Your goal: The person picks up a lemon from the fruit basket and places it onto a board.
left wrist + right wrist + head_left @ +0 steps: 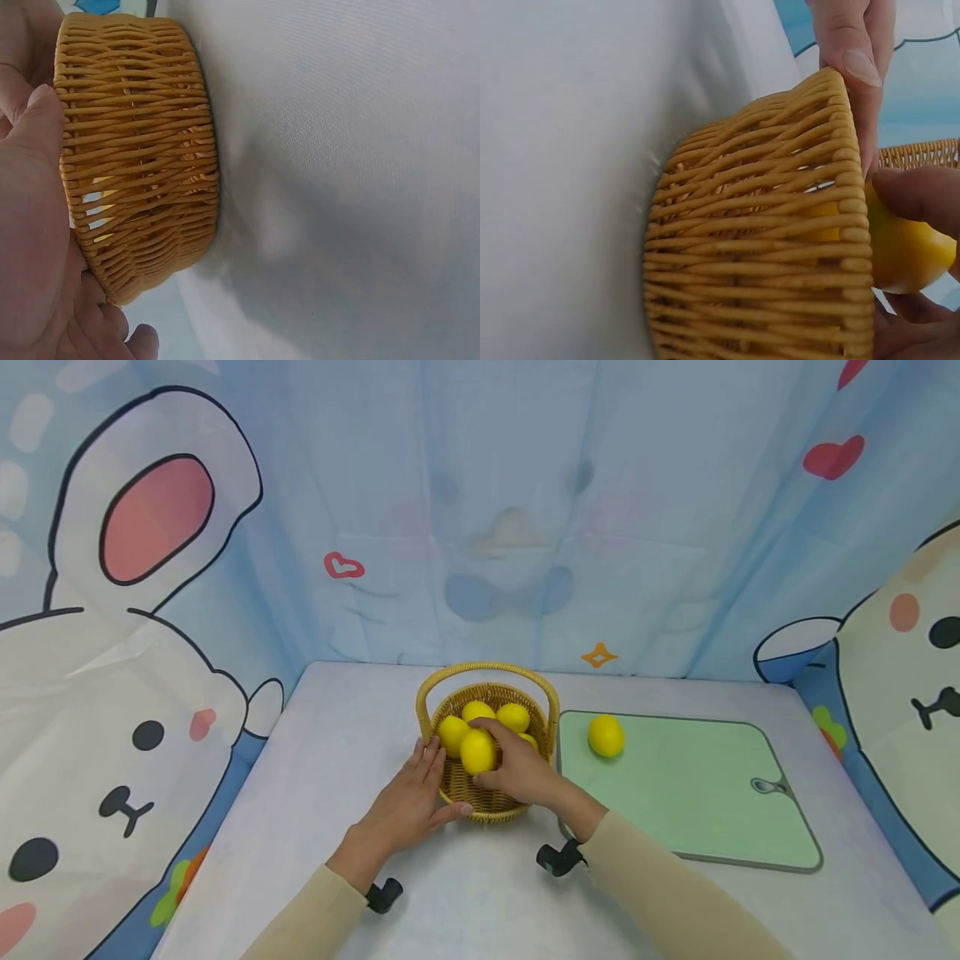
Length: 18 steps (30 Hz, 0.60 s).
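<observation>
Sitting in right hand (522, 768): lemon (477, 752)

No readable text or numbers.

A basket (489, 816) stands near the centre of the frame on the worktop (480, 893), several lemons (513, 717) in it. Just to its right lies a board (690, 793), a lone lemon (606, 736) on the board's upper left part. A curtain (637, 527) hangs behind, across the top of the frame.
</observation>
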### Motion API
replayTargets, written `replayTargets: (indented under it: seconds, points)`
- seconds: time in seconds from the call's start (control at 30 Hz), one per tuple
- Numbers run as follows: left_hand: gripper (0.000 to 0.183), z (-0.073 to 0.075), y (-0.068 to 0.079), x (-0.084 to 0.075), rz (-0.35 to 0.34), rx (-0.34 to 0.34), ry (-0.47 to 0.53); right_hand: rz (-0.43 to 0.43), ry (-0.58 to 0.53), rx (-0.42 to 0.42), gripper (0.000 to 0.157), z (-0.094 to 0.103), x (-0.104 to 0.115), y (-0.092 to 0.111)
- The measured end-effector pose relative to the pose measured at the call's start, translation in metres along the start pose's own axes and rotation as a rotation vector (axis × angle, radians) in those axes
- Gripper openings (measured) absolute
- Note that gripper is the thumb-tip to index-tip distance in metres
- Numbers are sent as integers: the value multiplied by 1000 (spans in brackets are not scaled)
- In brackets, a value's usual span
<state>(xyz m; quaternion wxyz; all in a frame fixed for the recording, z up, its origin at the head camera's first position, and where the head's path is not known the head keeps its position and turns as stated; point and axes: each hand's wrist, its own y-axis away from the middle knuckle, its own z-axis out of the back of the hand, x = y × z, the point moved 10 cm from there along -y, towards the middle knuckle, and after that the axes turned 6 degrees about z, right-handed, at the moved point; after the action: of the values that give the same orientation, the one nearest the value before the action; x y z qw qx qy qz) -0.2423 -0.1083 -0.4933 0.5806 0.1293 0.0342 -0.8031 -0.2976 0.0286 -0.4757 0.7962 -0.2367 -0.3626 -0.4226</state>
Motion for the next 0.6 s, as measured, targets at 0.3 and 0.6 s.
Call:
replayTargets:
  seconds: [0.3, 0.6]
  points:
    - [103, -2, 0, 1, 0, 7, 13, 10, -159, -67, 81, 14, -4, 19]
    - [102, 0, 0, 0, 10, 12, 33, 4, -183, -108, 82, 28, -2, 37]
